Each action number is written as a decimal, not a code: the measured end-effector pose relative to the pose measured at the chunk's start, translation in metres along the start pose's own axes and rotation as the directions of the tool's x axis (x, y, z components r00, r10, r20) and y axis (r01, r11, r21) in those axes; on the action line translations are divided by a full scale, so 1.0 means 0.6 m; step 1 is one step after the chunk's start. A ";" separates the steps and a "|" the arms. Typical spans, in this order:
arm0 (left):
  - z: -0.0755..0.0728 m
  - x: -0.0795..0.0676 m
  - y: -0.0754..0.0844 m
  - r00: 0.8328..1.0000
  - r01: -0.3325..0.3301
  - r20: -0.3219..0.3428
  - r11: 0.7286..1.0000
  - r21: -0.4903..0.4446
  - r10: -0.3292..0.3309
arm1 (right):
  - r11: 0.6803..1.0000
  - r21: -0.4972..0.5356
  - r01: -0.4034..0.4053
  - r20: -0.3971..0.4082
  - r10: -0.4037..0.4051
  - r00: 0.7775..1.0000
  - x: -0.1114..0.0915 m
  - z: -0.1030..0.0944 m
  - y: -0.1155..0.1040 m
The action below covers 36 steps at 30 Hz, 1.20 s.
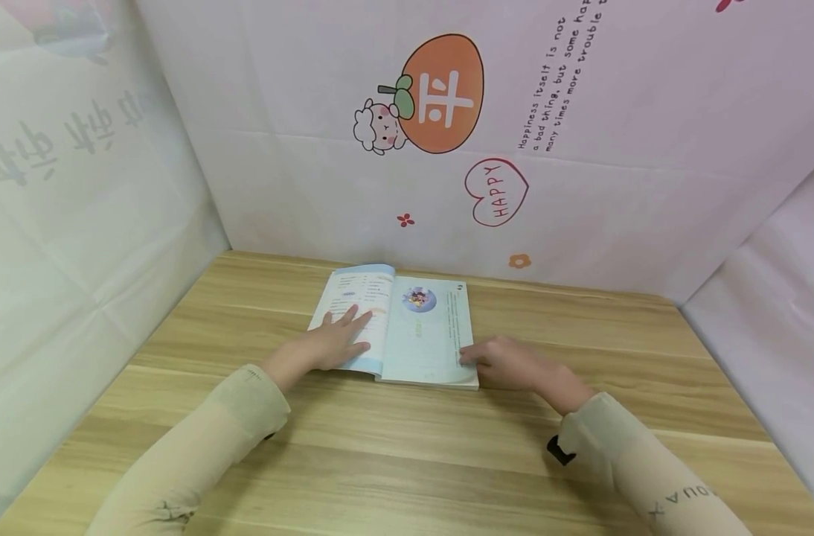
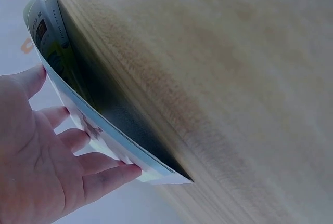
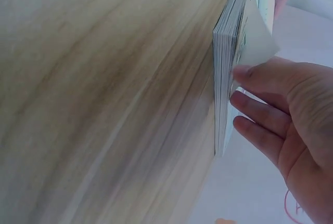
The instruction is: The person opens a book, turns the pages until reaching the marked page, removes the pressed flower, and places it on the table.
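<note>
Near the far edge of a wood-grain table (image 1: 393, 447), close to a pale backdrop (image 1: 293, 171) printed with cartoons and lettering: a book (image 1: 440, 372), lying open, with spine running away from the viewer. On its left page (image 1: 379, 327), a left hand (image 1: 329, 344), fingers spread and nearly straight, resting there without gripping. Beneath that side, in the left wrist view, a dark gap above the tabletop. On the pale blue right page (image 1: 427, 350), a round picture (image 1: 419, 300) toward the top and small print along the outer edge (too tiny to read). At the lower outer corner, a right hand (image 1: 507, 362), apparently pinching between thumb and index finger; from the right wrist, a view of a lifted leaf (image 3: 257, 42) curling up from a thick block of pages. Done so far, judging by this layout: book opened, left side steadied, one corner raised on the right. Probably left: carrying that leaf over toward the left side, not yet begun beyond the corner. Impossible to tell: the number of leaves in the pinch, or of turns remaining.
</note>
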State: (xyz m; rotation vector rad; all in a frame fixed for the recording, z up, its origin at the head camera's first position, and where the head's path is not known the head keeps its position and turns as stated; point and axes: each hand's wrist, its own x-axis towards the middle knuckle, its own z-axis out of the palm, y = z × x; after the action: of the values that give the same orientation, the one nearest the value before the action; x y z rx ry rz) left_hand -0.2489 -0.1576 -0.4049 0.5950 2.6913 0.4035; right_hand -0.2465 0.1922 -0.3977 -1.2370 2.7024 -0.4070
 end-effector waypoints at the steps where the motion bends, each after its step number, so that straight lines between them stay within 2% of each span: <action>1: 0.000 0.000 0.000 1.000 0.001 0.000 1.000 -0.001 -0.001 | 1.000 -0.004 -0.006 -0.020 0.006 1.000 0.001 0.000 0.001; 7: -0.001 -0.001 0.000 1.000 0.000 0.003 1.000 -0.002 0.000 | 0.999 -0.044 -0.008 -0.165 0.001 0.986 0.009 0.000 0.007; 11: -0.001 -0.001 0.000 1.000 0.001 0.003 1.000 -0.004 -0.001 | 0.995 -0.044 -0.092 -0.212 0.081 0.974 0.017 0.001 0.002; 17: 0.000 0.001 0.000 1.000 0.015 0.004 1.000 -0.006 -0.015 | 0.971 -0.011 -0.239 -0.226 0.230 0.946 0.026 0.000 -0.012; 23: 0.000 0.002 -0.001 1.000 0.012 0.005 1.000 -0.005 -0.012 | 0.943 -0.024 -0.331 -0.217 0.318 0.923 0.032 -0.002 -0.024; 28: -0.001 0.001 -0.001 1.000 0.002 0.004 1.000 -0.004 -0.002 | 0.915 -0.011 -0.404 -0.177 0.396 0.901 0.038 -0.003 -0.033; 31: -0.002 -0.001 -0.001 1.000 0.002 0.006 1.000 -0.008 -0.002 | 0.913 0.001 -0.408 -0.171 0.402 0.899 0.042 0.000 -0.038; 36: -0.003 -0.002 0.001 1.000 0.018 0.012 1.000 -0.024 -0.018 | 0.929 -0.023 -0.369 -0.202 0.357 0.912 0.046 0.008 -0.049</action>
State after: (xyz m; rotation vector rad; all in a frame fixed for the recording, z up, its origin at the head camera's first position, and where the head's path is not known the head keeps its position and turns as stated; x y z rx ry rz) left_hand -0.2480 -0.1579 -0.4028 0.5640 2.6753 0.4255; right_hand -0.2422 0.1521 -0.3938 -0.7065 3.0446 -0.4163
